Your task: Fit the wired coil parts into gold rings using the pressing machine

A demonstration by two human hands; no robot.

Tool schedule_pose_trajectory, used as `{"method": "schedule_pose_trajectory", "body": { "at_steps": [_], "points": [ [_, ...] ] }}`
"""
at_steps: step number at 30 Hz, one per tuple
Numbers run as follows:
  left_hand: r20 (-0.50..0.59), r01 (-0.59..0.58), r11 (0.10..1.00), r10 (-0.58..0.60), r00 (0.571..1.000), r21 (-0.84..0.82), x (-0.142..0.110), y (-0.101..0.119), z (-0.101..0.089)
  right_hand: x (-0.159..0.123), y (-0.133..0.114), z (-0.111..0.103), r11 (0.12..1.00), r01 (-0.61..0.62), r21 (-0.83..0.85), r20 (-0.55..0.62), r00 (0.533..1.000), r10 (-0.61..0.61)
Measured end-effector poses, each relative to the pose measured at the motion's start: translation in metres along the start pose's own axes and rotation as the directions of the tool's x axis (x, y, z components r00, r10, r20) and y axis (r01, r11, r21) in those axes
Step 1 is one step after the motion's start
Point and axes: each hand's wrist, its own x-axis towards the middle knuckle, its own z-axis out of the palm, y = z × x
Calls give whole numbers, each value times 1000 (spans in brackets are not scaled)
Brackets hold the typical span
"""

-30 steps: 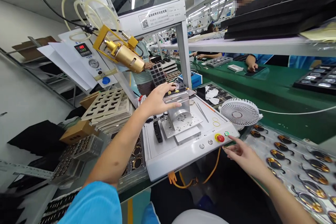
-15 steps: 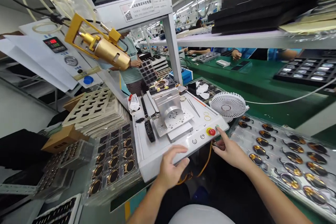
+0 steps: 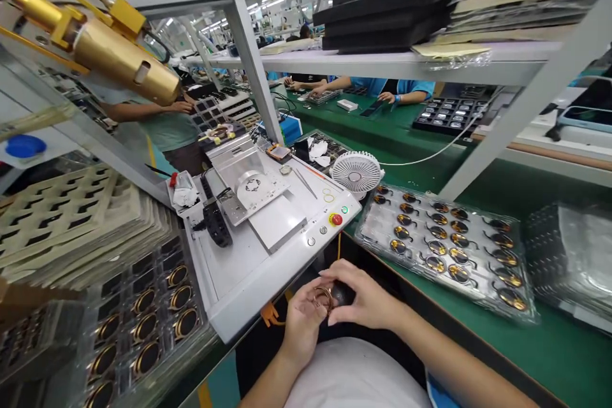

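My left hand (image 3: 303, 325) and my right hand (image 3: 363, 296) are together low in the view, in front of the machine and above my lap. Between them is a small copper-coloured ring (image 3: 324, 298), pressed against a dark rounded piece (image 3: 342, 294) that my fingers partly hide. My left hand cups the ring from below, and my right fingers pinch it from above. The white bench-top machine (image 3: 268, 236) stands just beyond my hands, with its red stop button (image 3: 335, 219). Neither hand touches the machine.
A clear tray of gold-and-black round parts (image 3: 442, 245) lies on the green bench to the right, and a similar tray (image 3: 143, 325) lies to the left. A white fan (image 3: 355, 172) stands behind the machine. Co-workers' hands (image 3: 182, 106) work beyond it.
Both my hands have left the machine's front edge and come together lower down, now holding the ring. The view has swung to the right and tilted, so the machine appears further left.
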Motion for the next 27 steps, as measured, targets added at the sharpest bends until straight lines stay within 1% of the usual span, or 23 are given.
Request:
{"method": "schedule_pose_trajectory", "body": {
  "at_steps": [1,2,3,4,5,6,7,9,11,13,16,19,21,22,23,24,25,26,27],
  "points": [
    [-28,1,1000,0,1000,23,1,-1,-2,8,4,-17,991,-43,-124,23,999,46],
    [-54,1,999,2,999,45,1,-2,-4,17,9,-37,956,-116,-271,19,992,125],
    [-75,3,998,2,997,64,1,-4,-6,28,16,-59,864,-241,-443,-49,968,245],
    [-91,5,997,3,996,78,0,-5,-9,39,24,-81,687,-410,-600,-168,904,393],
    [-100,5,996,4,995,87,-1,-6,-11,50,33,-102,577,-497,-648,-250,855,455],
    [-105,3,996,6,994,89,-2,-6,-12,61,43,-120,486,-555,-675,-310,811,495],
    [-105,3,996,6,994,88,-3,-6,-13,71,52,-136,406,-594,-695,-354,773,526],
    [-95,0,997,8,995,82,-5,-4,-13,87,69,-155,313,-616,-723,-382,734,561],
    [-84,-8,997,14,996,74,-8,-2,-11,96,80,-162,251,-606,-755,-378,715,588],
    [-81,-19,998,24,996,67,-11,-1,-11,102,87,-163,227,-582,-781,-355,713,604],
    [-90,-30,998,36,995,59,-15,0,-13,104,88,-165,230,-557,-798,-329,722,608],
    [-114,-21,998,28,993,56,-18,1,-17,98,81,-169,251,-579,-776,-353,728,588],
    [-125,-8,998,14,992,55,-19,2,-18,88,72,-165,299,-595,-746,-364,740,566],
    [-121,1,999,5,993,51,-19,4,-18,81,66,-159,331,-591,-736,-351,750,560],
    [-108,15,999,-10,994,47,-18,7,-16,73,60,-151,393,-576,-717,-314,770,556],
    [-85,31,999,-27,996,42,-17,10,-14,64,53,-139,496,-548,-674,-253,802,542],
    [-53,49,998,-47,997,36,-14,13,-10,54,45,-126,632,-501,-592,-177,845,504],
    [-11,74,997,-74,997,29,-12,18,-6,44,36,-110,771,-431,-469,-105,894,436],
    [37,99,995,-100,994,20,-8,22,-2,35,26,-95,886,-337,-319,-53,939,338]
  ]
}}
